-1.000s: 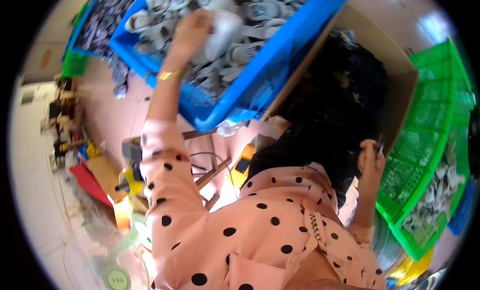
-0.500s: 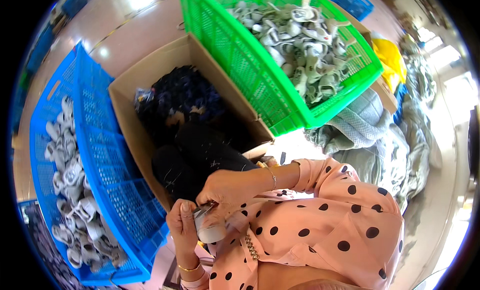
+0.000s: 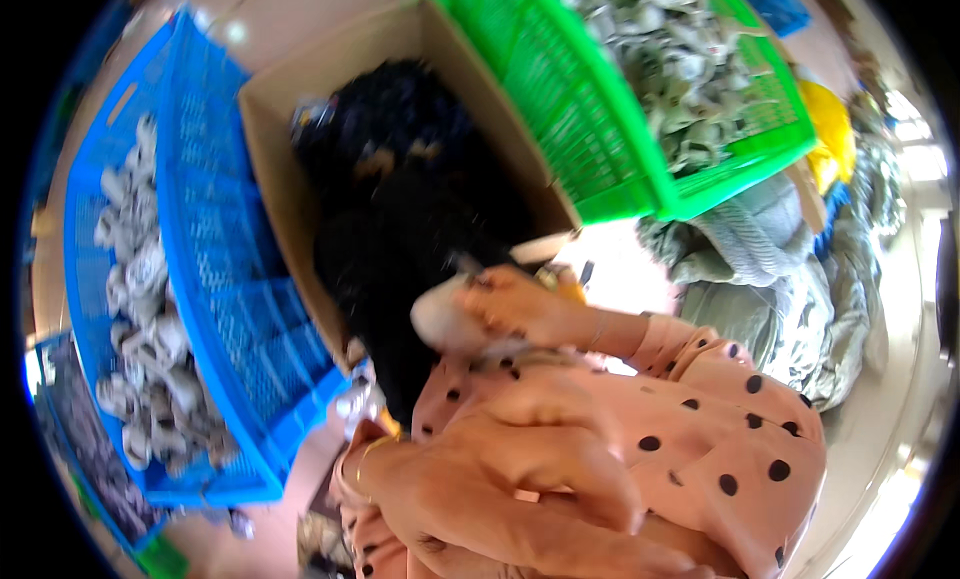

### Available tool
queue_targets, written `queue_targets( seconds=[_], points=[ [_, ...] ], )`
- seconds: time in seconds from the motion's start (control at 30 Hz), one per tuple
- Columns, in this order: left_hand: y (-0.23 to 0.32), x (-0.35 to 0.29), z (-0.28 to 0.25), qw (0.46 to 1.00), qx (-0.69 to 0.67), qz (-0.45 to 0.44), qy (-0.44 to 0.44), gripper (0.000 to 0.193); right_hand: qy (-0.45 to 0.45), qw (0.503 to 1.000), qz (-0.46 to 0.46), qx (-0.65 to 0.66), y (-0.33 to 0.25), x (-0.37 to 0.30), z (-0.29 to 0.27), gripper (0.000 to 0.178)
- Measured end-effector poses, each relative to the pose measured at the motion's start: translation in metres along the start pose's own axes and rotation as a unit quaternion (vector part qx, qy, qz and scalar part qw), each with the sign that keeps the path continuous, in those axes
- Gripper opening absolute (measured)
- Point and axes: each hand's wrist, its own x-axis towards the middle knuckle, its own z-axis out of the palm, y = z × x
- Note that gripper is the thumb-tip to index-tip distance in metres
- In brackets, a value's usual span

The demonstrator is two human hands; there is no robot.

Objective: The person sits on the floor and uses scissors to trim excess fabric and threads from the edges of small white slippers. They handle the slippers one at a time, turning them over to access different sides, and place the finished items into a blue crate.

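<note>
Blurred by motion, a pale rounded fabric-like piece point(image 3: 445, 317) is in my right hand point(image 3: 520, 307), just above my lap. The fingers are closed round its right side. A small dark sliver shows at those fingertips, too smeared to name. My left hand point(image 3: 510, 469), with a gold bangle at the wrist, is raised close to the camera in front of the polka-dot shirt. Its fingers stretch to the right with a gap between them, and nothing shows in them.
A cardboard box point(image 3: 275, 144) with dark material stands in front of my legs. Left of it, a blue basket point(image 3: 215, 249) holds several pale pieces; a green basket point(image 3: 600, 149) at the far right holds more. Grey fabric bundles point(image 3: 750, 234) and a yellow bag point(image 3: 828, 129) lie beyond.
My left hand has let go of the pale piece and come up toward the camera. The right hand has moved away from my body with the piece. The view has shifted.
</note>
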Motion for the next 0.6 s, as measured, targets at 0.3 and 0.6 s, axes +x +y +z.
queue_targets(
  seconds=[0.3,0.6],
  points=[
    [-0.047,-0.119,-0.061,0.943,0.278,-0.09,0.161,0.021,0.077,0.995,0.039,0.049,0.015,0.001,-0.002,0.037],
    [-0.096,-0.146,-0.066,0.789,0.558,-0.183,0.18,0.058,0.048,0.999,-0.005,-0.006,0.026,-0.012,0.018,0.024]
  ],
)
